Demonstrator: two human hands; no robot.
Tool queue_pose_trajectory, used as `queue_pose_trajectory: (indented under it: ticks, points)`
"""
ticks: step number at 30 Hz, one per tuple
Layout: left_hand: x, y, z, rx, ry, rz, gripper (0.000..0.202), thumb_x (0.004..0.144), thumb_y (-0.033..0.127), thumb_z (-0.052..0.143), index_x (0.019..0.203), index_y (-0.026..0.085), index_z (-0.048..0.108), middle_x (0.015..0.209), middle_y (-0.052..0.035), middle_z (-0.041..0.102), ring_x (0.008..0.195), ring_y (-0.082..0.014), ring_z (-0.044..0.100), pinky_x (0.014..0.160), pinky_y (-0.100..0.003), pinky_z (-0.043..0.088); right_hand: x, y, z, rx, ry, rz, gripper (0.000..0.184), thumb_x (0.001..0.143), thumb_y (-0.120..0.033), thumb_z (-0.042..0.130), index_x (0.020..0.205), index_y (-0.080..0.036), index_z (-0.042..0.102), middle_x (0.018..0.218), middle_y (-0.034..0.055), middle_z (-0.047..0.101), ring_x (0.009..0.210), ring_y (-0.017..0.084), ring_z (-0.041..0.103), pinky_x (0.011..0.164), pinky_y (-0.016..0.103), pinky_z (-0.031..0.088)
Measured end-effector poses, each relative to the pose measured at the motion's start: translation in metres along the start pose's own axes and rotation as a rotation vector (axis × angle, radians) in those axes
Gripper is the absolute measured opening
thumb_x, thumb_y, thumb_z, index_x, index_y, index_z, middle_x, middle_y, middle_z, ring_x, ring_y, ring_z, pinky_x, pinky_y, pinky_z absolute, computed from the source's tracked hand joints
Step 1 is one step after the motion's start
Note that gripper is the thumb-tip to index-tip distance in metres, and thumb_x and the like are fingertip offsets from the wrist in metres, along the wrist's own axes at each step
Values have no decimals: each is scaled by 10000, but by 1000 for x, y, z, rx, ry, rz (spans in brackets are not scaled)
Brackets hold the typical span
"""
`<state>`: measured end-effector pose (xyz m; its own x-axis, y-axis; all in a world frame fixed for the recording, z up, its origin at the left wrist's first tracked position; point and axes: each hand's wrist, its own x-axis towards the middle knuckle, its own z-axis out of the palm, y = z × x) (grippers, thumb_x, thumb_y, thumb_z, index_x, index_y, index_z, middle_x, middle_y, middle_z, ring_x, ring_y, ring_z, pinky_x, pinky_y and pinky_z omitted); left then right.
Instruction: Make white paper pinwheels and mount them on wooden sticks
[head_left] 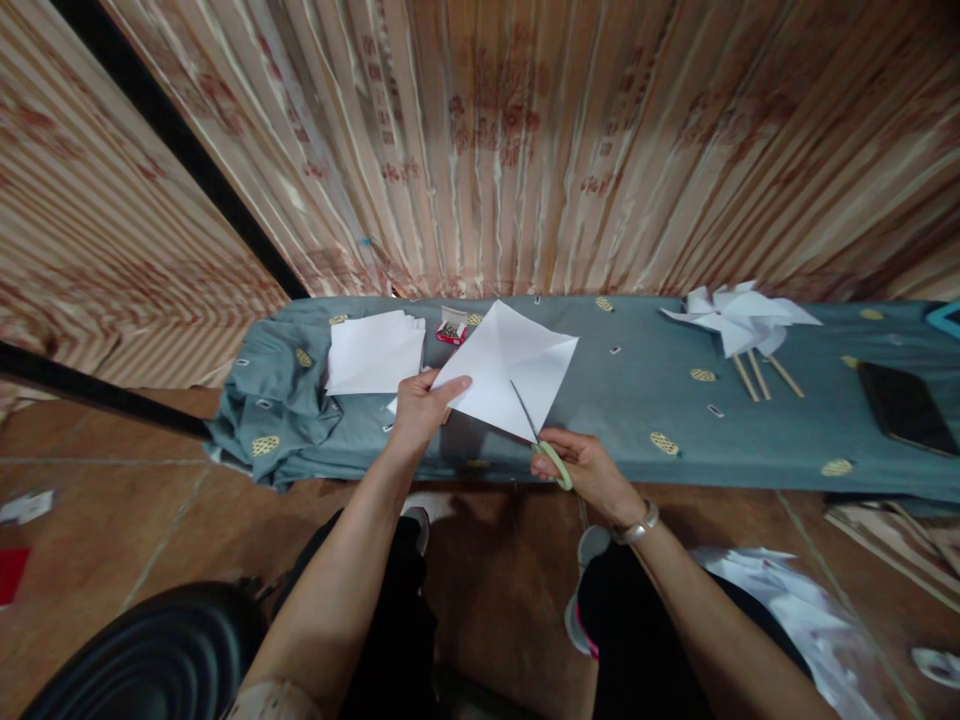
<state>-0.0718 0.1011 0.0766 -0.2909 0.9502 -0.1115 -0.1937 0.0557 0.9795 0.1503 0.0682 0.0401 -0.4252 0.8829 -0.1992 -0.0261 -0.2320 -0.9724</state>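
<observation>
My left hand (421,405) pinches the left corner of a square white sheet of paper (510,365) with crossed fold lines, holding it up over the near edge of a low table covered in grey-blue cloth (645,400). My right hand (589,470) grips green-handled scissors (541,440). Their blades point up into the sheet's lower edge, along a diagonal crease.
A stack of white paper (375,352) and a small red box (452,326) lie at the table's left. Finished white paper pinwheels on wooden sticks (739,325) lie to the right, with a dark phone (904,408) farther right. Paper scraps (787,600) litter the floor. A patterned curtain hangs behind.
</observation>
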Motion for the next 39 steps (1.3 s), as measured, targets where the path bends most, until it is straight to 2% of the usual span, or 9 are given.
queue_pose_trajectory:
  ticks: [7, 14, 17, 21, 28, 34, 39]
  points:
    - [0, -1, 0, -8, -8, -3, 386, 428, 380, 876, 681, 120, 744, 587, -5, 652, 502, -107, 521, 501, -237, 404, 0, 5, -3, 3, -18, -10, 385, 625, -460, 820, 804, -168, 645, 682, -14, 607, 605, 88, 517, 553, 223, 420]
    - [1, -4, -1, -24, -30, -19, 367, 464, 352, 868, 722, 118, 750, 604, -17, 671, 496, -113, 538, 501, -242, 432, -2, -7, -1, -5, -32, -6, 407, 660, -538, 773, 723, -162, 630, 668, 9, 639, 562, 81, 530, 520, 214, 412]
    - [2, -6, -1, -5, -28, -26, 378, 471, 357, 863, 737, 113, 751, 571, -10, 653, 468, -109, 521, 475, -238, 419, -2, -8, -1, -5, -32, -1, 419, 640, -545, 783, 715, -164, 626, 662, 5, 636, 561, 79, 530, 524, 211, 415]
    - [1, -6, 0, 1, -36, -12, 381, 468, 364, 866, 736, 117, 754, 609, -10, 672, 511, -111, 545, 535, -247, 455, -3, -9, -1, -20, -26, 9, 416, 641, -543, 784, 703, -164, 624, 665, 7, 643, 570, 82, 531, 540, 213, 418]
    - [0, -5, 3, -14, -55, -21, 381, 449, 359, 877, 735, 135, 761, 642, -1, 691, 541, -109, 556, 571, -245, 462, -4, -16, 1, -53, -26, 17, 410, 618, -533, 798, 656, -161, 630, 586, -23, 564, 536, 74, 483, 524, 214, 397]
    - [-1, -5, 3, -24, -56, -18, 381, 451, 355, 880, 737, 133, 761, 650, -7, 699, 543, -113, 566, 582, -252, 476, -2, -14, 2, -59, 0, 20, 391, 615, -511, 805, 638, -167, 621, 590, -16, 583, 539, 79, 487, 519, 222, 390]
    - [-2, -5, 3, -27, -59, -14, 391, 461, 358, 880, 756, 131, 761, 663, -11, 705, 552, -117, 579, 589, -254, 483, -2, -13, 3, -13, 33, 50, 403, 557, -497, 839, 631, -166, 619, 603, -10, 613, 547, 80, 506, 516, 218, 390]
